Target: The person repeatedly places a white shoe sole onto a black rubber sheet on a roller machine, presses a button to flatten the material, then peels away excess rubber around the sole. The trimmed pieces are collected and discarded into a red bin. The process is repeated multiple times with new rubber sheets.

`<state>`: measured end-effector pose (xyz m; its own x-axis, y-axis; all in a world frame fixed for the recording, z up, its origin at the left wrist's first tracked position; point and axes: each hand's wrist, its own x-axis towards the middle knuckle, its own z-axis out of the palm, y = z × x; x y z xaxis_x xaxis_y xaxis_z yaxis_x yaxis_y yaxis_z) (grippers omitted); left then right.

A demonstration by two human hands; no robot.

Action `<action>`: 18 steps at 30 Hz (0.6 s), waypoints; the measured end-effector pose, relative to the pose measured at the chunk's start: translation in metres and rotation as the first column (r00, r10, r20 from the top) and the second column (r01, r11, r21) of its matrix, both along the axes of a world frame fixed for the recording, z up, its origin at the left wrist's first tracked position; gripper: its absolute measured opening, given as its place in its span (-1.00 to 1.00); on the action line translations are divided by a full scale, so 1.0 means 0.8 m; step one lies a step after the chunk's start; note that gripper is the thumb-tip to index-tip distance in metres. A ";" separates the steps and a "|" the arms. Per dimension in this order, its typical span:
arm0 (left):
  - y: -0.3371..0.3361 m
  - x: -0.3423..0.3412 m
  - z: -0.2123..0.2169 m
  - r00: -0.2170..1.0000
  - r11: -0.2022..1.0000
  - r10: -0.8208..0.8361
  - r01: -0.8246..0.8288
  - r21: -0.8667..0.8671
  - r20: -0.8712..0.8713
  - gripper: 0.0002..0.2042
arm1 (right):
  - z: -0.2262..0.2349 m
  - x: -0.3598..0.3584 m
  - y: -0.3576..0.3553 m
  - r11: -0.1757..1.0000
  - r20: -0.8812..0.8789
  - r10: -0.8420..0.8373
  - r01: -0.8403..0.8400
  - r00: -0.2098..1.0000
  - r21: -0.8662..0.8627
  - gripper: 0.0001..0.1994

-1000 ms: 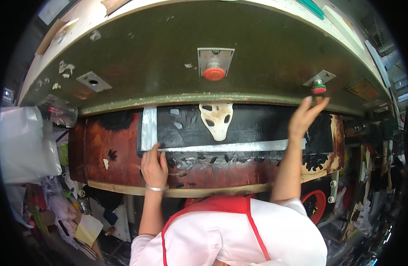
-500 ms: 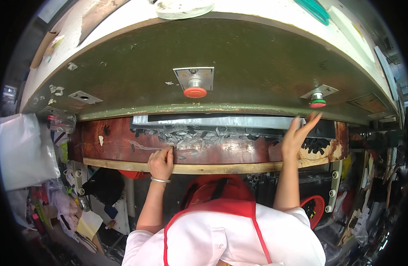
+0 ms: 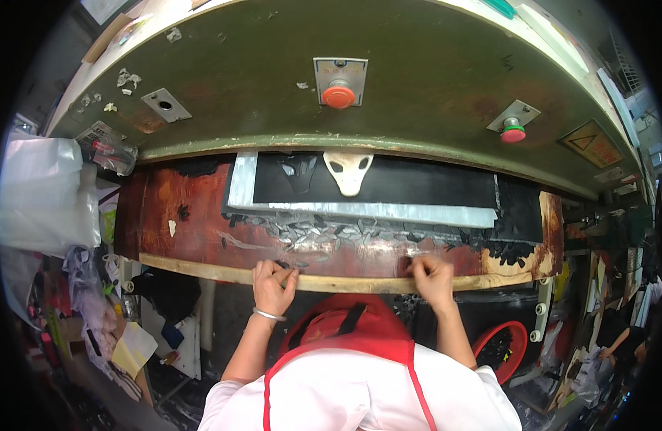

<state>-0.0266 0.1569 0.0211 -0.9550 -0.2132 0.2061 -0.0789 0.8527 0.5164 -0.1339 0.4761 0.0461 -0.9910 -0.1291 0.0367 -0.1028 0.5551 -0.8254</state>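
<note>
My left hand (image 3: 275, 286), with a bracelet at the wrist, is closed at the wooden front edge strip (image 3: 345, 282). A small dark bit shows at its fingertips. Curled over the same strip further right is my right hand (image 3: 433, 279), slightly blurred, with something dark by its fingertips. Beyond both hands, a black sheet (image 3: 424, 179) lies on a pale board (image 3: 388, 211) under the green machine. A cream mask-shaped piece (image 3: 348, 174) with two eye holes rests on the sheet, beside a dark similar shape (image 3: 299, 172). Small grey leaf-shaped pieces (image 3: 302, 233) litter the reddish bed (image 3: 194, 223).
The green machine front (image 3: 237, 86) carries a red push button (image 3: 338, 95) and a red-and-green one (image 3: 513, 131). Clear plastic bags (image 3: 40, 194) hang at left. A red tub (image 3: 514, 352) stands low right. Black scraps (image 3: 514, 251) lie at the bed's right.
My right hand has come down from beside the right button to the front strip, its fingers now curled. The view has shifted, and more of the board shows, with the cream piece now visible.
</note>
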 end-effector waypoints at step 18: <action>0.008 0.039 0.021 0.990 0.953 -0.052 0.088 -0.290 0.131 -0.46 | 0.026 0.052 -0.129 0.790 0.118 0.138 -0.038 0.983 -0.612 -0.04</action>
<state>0.0048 0.1635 0.0378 -0.9869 -0.0918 0.1325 -0.0592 0.9710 0.2317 -0.0925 0.3727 0.0667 -0.9761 -0.2173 -0.0089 0.0245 -0.0691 -0.9973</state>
